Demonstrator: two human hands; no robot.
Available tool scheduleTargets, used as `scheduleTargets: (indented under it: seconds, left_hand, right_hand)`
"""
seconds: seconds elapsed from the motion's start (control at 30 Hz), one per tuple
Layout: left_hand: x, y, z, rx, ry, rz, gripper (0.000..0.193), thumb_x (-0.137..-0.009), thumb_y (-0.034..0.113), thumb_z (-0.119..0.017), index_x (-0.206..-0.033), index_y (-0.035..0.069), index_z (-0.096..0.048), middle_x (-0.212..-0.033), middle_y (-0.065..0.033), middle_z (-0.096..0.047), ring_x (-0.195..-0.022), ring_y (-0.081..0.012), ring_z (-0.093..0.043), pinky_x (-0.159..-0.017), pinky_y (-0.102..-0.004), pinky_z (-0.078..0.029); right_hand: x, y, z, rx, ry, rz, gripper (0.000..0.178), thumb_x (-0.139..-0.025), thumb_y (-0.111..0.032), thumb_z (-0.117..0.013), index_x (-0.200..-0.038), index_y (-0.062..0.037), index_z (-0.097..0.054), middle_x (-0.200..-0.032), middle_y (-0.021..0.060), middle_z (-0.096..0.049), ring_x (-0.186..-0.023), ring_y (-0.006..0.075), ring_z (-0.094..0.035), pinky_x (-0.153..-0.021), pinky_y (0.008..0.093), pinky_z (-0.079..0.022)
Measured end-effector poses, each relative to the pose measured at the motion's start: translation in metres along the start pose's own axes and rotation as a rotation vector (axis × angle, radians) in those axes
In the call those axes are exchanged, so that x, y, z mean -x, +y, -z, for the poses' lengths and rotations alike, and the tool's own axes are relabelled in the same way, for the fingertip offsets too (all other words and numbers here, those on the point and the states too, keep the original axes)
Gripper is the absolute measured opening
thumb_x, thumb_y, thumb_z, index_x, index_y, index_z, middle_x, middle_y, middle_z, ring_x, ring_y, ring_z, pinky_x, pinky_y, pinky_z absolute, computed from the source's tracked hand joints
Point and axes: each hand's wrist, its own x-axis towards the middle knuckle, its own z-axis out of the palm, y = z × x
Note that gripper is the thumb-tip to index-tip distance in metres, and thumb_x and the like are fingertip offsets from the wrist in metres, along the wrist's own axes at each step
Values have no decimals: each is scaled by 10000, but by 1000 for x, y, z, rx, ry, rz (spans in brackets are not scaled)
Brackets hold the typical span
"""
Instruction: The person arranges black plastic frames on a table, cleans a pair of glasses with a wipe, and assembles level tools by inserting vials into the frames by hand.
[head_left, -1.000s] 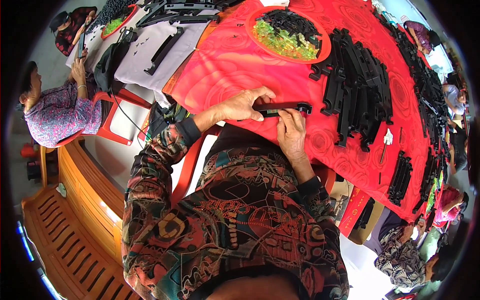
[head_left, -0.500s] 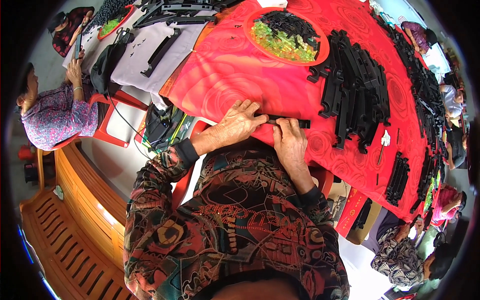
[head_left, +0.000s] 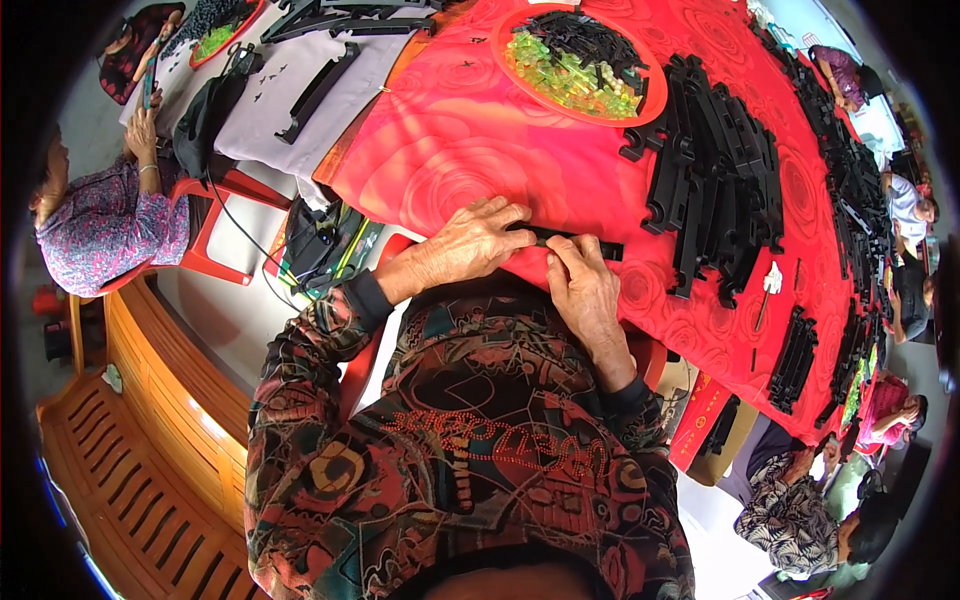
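Observation:
A long black plastic strip [head_left: 608,249] lies at the near edge of the table, between my two hands. My left hand [head_left: 478,234] is closed on its left end, fingers bent over it and thumb along its top. The fingertips of my right hand [head_left: 584,284] press on the strip near its middle, and its right end sticks out past them. Whether a smaller piece sits under my fingertips is hidden. Beyond, a red tray [head_left: 655,98] holds small yellow-green pieces [head_left: 560,78] and small black pieces [head_left: 590,40]. To the right lies a heap of similar black strips [head_left: 712,180].
A red rose-patterned cloth [head_left: 440,150] covers the table. Farther right are a bundle of black strips [head_left: 793,360] and a thin stick with a white tip [head_left: 768,290]. A wooden bench [head_left: 160,400] stands at my left. Several people sit around, one [head_left: 120,220] at the left.
Both hands keep their grip on the black strip, with only a slight shift of the fingers. The whole view has moved a little.

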Motion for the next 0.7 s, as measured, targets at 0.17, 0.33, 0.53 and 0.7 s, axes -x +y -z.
scheduleTargets:
  seconds: [0.17,0.33,0.53,0.7]
  left_hand:
    - [-6,-1,4,23,-39,-6,240,-714,80,-610,-953,80,-586,-1069,-118,-529,-972,-313,-531,-815,-409,-464]
    - [-8,-1,1,-24,-104,13,248,-709,74,-609,-956,69,-580,-1039,-104,-536,-948,-307,-529,-787,-390,-476]
    - [8,11,-9,-157,77,-19,256,-671,100,-596,-926,76,-594,-1030,-132,-547,-954,-297,-533,-774,-402,-457]
    - [14,9,-16,-128,135,-39,294,-677,118,-606,-968,77,-601,-1105,-143,-541,-962,-298,-535,-782,-406,-455]
  right_hand:
    - [0,-2,-2,148,-39,-5,193,-801,-133,-577,-983,-73,-600,-881,111,-528,-670,298,-597,-567,401,-483]
    - [-5,-2,-2,150,-52,6,205,-787,-147,-582,-975,-66,-592,-870,114,-517,-626,302,-588,-553,404,-484]
    - [17,3,0,-198,206,49,233,-763,15,-566,-995,-7,-572,-915,167,-584,-806,328,-601,-681,377,-503]
    - [22,8,7,-160,288,50,202,-755,51,-551,-949,11,-592,-897,160,-585,-783,284,-594,-685,336,-490]
